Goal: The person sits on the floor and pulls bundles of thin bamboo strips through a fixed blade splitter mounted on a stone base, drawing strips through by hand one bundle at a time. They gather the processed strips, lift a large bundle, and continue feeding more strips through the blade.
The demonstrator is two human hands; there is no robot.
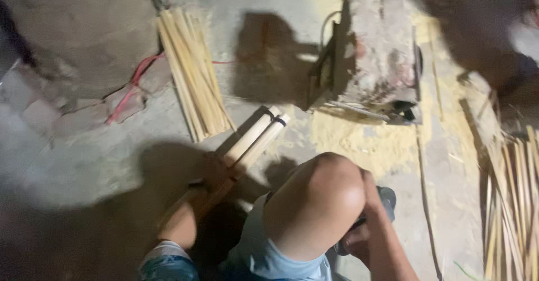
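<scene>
the left hand (216, 171) is closed round two pale, round bamboo sticks (255, 138), gripped low so their cut ends angle up and away over the grey concrete floor (84, 152); beyond those ends lies a flat bundle of split bamboo strips (193, 70), within reach; the right hand (356, 239), behind the raised knee (323, 194), seems wrapped on a dark tool (386, 198), though i cannot tell how firmly.
</scene>
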